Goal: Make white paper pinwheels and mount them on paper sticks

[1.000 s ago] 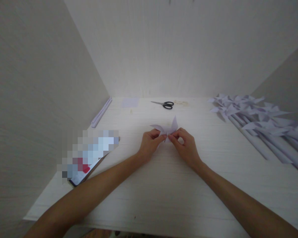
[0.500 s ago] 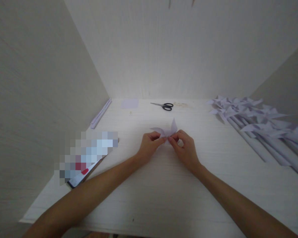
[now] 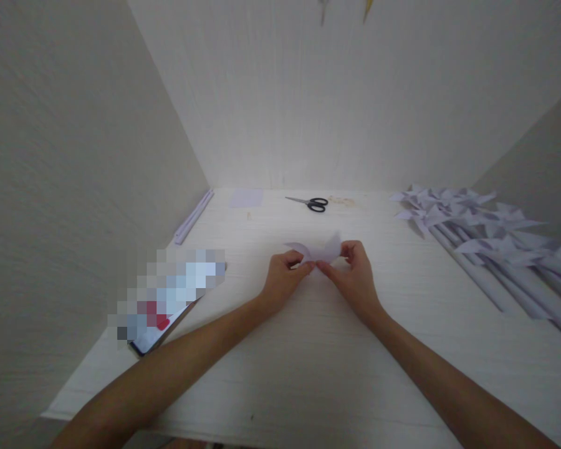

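My left hand and my right hand meet at the middle of the white table. Between their fingertips they pinch a small folded piece of pale lilac paper, shaped like pinwheel blades. The left fingers hold its left side and the right fingers bend one flap over from the right. The paper sits just above the table top. Its lower part is hidden behind my fingers.
Black-handled scissors lie at the back of the table, next to a pale paper square. Several finished paper pinwheels on rolled paper sticks lie heaped at the right. Rolled paper sticks rest along the left wall. A blurred flat object lies near my left forearm.
The upright pointed flap of the paper has been bent down and to the right under my right fingers. Both hands stayed at nearly the same spot.
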`<action>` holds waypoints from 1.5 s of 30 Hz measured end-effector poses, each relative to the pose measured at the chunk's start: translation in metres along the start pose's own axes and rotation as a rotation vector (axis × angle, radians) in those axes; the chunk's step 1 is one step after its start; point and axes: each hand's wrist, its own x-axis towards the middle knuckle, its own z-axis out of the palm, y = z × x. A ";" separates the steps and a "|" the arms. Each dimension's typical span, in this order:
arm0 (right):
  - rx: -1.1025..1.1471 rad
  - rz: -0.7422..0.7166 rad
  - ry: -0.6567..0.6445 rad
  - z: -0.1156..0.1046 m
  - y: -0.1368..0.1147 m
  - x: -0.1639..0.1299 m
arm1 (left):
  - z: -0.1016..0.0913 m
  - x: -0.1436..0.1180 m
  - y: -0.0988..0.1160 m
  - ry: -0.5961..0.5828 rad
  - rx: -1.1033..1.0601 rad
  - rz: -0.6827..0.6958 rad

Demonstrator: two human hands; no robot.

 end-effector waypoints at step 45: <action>0.268 0.202 0.113 -0.005 0.018 0.040 | -0.013 0.004 0.004 -0.509 -0.599 -0.373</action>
